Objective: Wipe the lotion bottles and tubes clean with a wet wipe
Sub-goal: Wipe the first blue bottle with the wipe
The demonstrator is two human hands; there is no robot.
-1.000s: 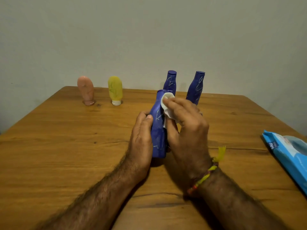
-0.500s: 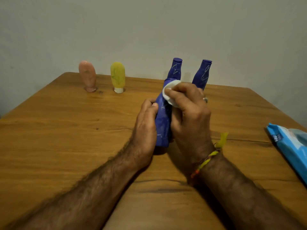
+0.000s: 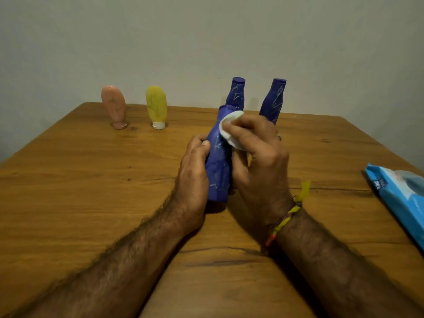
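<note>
While the wooden table filled most of the view under a plain grey wall, both bare forearms reached in from the near edge and met at its middle. At the table's right edge lay a blue wet-wipe pack, flat and partly cut off by the frame, well apart from the hands. The held blue bottle stood roughly upright at the centre, leaning slightly, its base at or just above the tabletop; white scribble marks showed on its side. The left hand gripped the bottle's left side, fingers curled together around the body with the thumb tip pressed on the front. The right hand covered the bottle's right side, its fingers bunched and pinching a folded white wipe against the bottle's upper part. A yellow-and-orange thread band circled the right wrist. Behind the hands, near the far edge, stood two more blue bottles: the left rear bottle, directly behind the held one, and the right rear bottle, leaning slightly. Further left stood a yellow tube on its white cap and, beside it, a pink tube, also cap-down, both marked with scribbles.
</note>
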